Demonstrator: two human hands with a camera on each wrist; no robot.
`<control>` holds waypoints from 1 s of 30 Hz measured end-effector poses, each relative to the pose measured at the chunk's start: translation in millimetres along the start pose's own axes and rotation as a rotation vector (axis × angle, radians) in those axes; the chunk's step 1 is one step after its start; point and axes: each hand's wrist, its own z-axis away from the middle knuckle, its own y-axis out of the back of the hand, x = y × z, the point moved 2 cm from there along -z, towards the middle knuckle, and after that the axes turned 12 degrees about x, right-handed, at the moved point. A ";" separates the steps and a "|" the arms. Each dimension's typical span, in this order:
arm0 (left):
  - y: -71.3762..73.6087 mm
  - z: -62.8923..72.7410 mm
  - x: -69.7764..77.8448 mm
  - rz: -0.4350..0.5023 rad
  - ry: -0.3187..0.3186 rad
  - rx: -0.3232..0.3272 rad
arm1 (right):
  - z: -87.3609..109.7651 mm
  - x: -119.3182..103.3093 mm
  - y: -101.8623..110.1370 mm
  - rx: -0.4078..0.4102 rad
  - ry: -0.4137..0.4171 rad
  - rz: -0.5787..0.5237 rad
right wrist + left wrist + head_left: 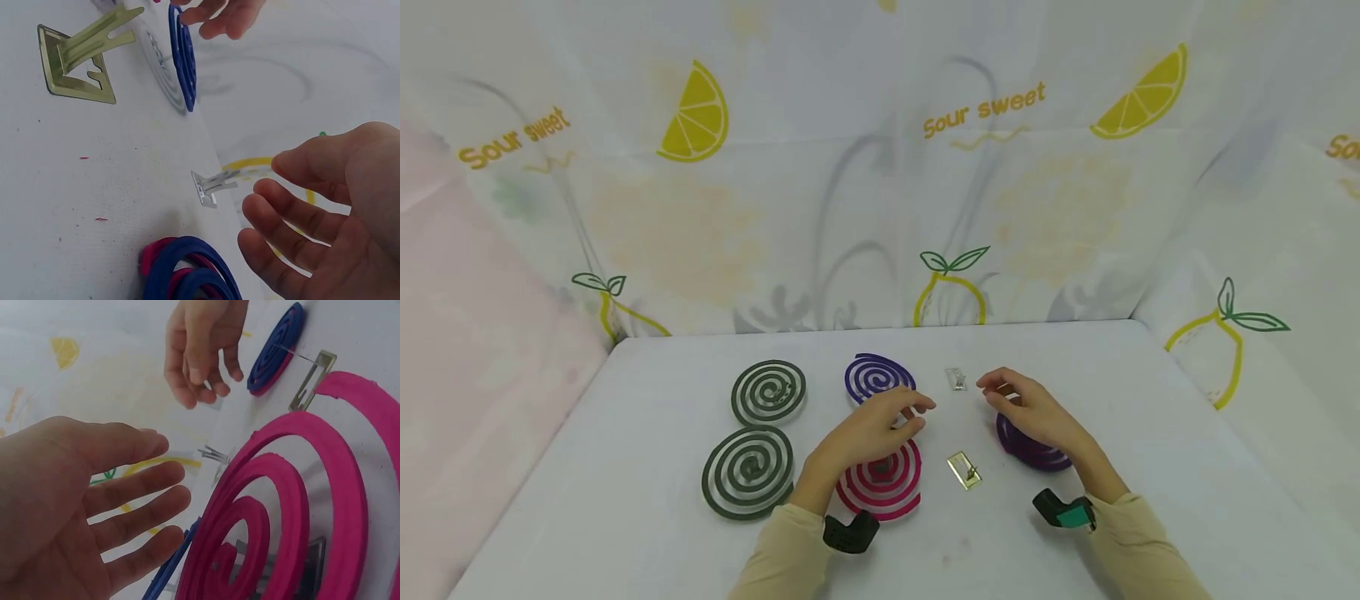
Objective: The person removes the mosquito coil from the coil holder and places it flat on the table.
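My left hand (pixel 874 427) hovers with loosely bent fingers above a pink mosquito coil (pixel 353 506), holding nothing. The coil is raised on a metal stand, partly visible through its rings. Beyond that hand is a blue-purple mosquito coil (pixel 181 62), partly hidden in the head view. My right hand (pixel 1033 412), also holding nothing, hangs over a blue coil lying together with a pink one (pixel 1037 454). Between the hands, a gold metal coil stand (pixel 964 470) sits nearer and a silver coil stand (pixel 957 379) farther back, each with its prongs bent up.
Two dark green mosquito coils (pixel 747 426) are on the left of the white table (pixel 625 467), one behind the other. A lemon-printed cloth (pixel 865 208) hangs along the table's back edge and sides. Small pink crumbs (pixel 101 219) dot the tabletop.
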 end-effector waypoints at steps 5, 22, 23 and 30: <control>3.0 4.5 -4.8 0.022 0.008 -0.033 | 1.4 -1.6 -5.2 -0.019 0.010 -0.011; 17.0 15.5 -17.0 -0.002 -0.009 0.001 | 2.0 -14.0 -17.9 -0.074 0.037 -0.039; 18.1 16.3 -17.0 -0.001 -0.012 0.004 | 2.1 -14.5 -18.3 -0.079 0.039 -0.044; 20.2 20.2 -21.7 0.010 0.003 0.004 | 2.9 -16.3 -19.2 -0.081 0.050 -0.052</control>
